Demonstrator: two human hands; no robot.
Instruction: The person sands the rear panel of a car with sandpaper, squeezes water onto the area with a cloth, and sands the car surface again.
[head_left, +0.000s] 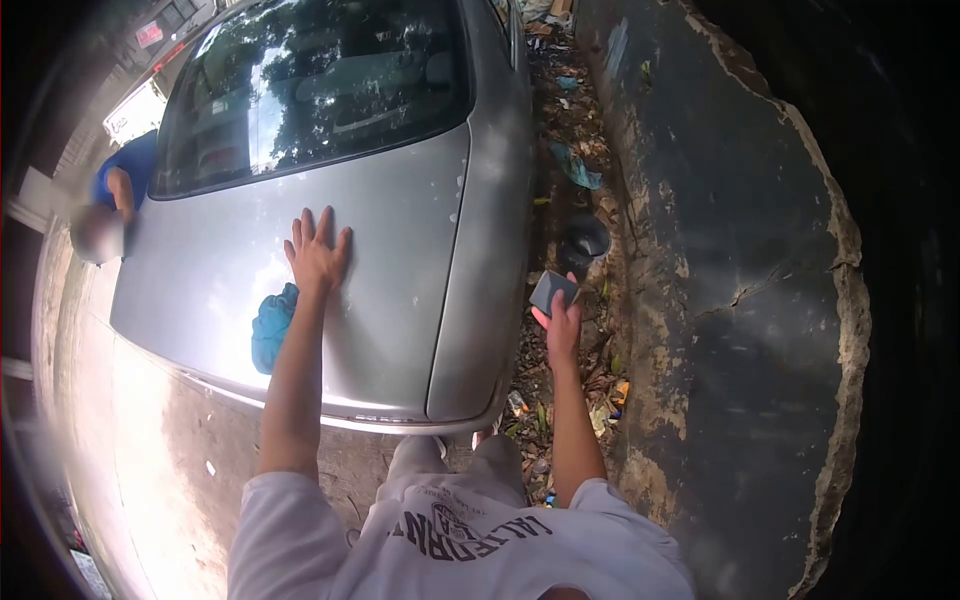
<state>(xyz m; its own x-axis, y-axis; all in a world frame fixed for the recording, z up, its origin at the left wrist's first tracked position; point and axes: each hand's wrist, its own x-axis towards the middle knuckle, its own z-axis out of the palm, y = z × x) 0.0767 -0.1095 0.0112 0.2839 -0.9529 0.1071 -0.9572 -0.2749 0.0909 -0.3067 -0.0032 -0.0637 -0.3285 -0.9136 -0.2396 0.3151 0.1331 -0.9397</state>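
Standing close against one end of a silver car (480, 330), wore a white T-shirt (300, 540) with dark lettering. Gripped a grey block (548, 290) in the right hand (563, 320), with fingers closed about it, over a littered strip of ground (530, 400) between the car and a dark wall (740, 300). Rested the left hand (316, 265), holding nothing, on the car's panel (400, 220), with fingers spread wide. Saw a crumpled blue-green cloth (272, 330) on the same panel, just beside the left forearm (295, 390). Noted a dark round container (587, 237) on the ground just past the block, among dry leaves (600, 345); farther along, a bluish scrap (575, 165). Logged flaking paint and a ragged edge on the wall. Found tree reflections across the wide window (320, 90) beyond the panel. Spotted a person in blue (130, 170) leaning low at the car's far left side; could not tell about anything in hand there. Made out beyond, to the upper left, a white lettered board (135, 115), too small to read.
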